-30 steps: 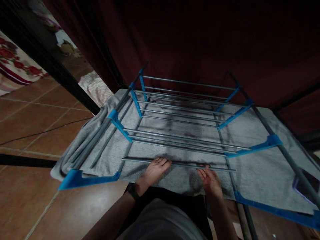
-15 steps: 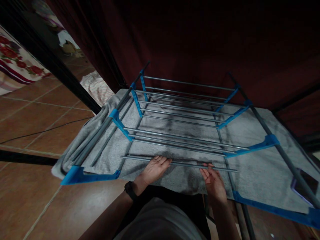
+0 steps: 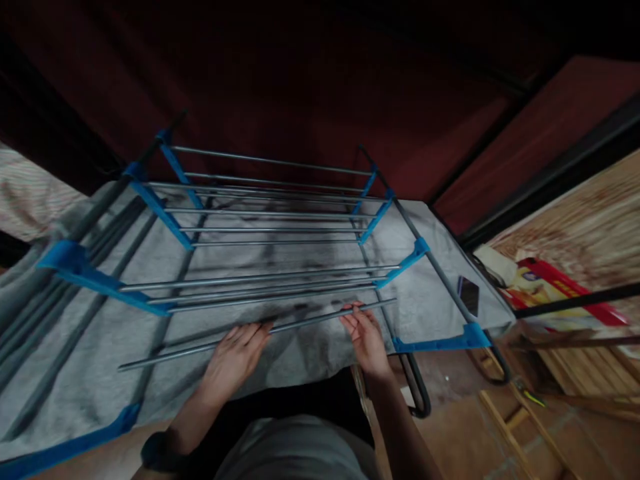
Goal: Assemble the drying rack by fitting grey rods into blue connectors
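A loose grey metal rod (image 3: 200, 347) lies slantwise over a grey towel (image 3: 310, 347) that is spread under a rack of grey rods and blue plastic brackets (image 3: 165, 213). My left hand (image 3: 235, 357) rests on the rod near its middle, fingers curled over it. My right hand (image 3: 367, 333) grips the rod close to its right end, fingers bent around it. Both hands sit at the rack's near edge, just in front of the lowest fixed rods (image 3: 260, 287).
A dark phone (image 3: 469, 295) lies on the towel at the right, beside a grey side tube. A red and yellow package (image 3: 545, 290) and wooden slats (image 3: 575, 373) are on the floor to the right. Dark red curtains hang behind.
The view has swung to the right, bringing the package and wooden slats into sight. The rod now lies tilted, its right end raised, with both hands still on it.
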Available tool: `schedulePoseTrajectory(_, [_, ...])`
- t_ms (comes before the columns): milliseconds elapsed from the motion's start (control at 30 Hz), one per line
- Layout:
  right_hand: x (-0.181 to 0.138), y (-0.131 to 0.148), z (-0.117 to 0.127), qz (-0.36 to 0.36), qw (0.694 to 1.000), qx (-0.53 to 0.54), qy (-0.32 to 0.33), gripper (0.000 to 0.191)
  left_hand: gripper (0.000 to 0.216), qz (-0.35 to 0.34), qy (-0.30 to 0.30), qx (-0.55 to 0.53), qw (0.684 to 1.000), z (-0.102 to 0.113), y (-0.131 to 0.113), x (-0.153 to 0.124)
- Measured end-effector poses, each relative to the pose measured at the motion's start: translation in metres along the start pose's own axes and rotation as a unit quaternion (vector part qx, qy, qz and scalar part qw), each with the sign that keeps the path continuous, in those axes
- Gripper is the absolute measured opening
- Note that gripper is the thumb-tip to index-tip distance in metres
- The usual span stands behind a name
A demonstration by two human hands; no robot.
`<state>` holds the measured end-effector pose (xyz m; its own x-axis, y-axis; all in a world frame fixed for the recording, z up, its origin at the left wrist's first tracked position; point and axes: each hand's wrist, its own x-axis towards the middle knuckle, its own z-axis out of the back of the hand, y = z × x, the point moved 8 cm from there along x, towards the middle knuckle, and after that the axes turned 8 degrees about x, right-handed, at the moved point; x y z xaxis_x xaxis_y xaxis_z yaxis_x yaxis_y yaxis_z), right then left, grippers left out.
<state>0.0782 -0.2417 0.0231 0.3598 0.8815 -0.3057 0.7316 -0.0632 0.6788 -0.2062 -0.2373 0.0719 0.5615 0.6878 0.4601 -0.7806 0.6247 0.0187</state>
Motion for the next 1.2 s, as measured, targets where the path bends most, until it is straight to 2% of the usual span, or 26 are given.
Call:
schedulePoseTrajectory(233, [0.003,0.012,-0.005,0.012,1.0,0.022,0.018,0.019,0.03,-0.008,-0.012,-0.027,1.0,-0.009,0.006,-0.006])
schedulePoseTrajectory(400, [0.009,0.025,0.006,0.017,1.0,0.021,-0.001,0.019,0.033,0.022,0.015,-0.026,0.999,-0.013,0.014,-0.006])
schedulePoseTrajectory(500, [0.014,0.029,0.016,0.023,0.999,0.017,-0.023,0.03,0.032,0.024,0.022,-0.028,0.999,-0.012,0.012,-0.005])
schedulePoseTrajectory(700, [0.02,0.021,0.03,0.021,0.998,0.014,-0.051,0.05,0.026,0.025,0.011,-0.043,0.999,-0.008,0.003,-0.001])
schedulePoseTrajectory(867, [0.02,0.016,0.033,0.022,0.998,0.027,-0.057,0.048,0.03,0.015,-0.016,-0.009,1.0,-0.001,-0.002,0.002])
schedulePoseTrajectory(1200, [0.024,0.016,0.035,0.023,0.998,0.013,-0.061,0.049,0.033,0.02,-0.004,-0.002,1.0,-0.007,-0.004,0.0])
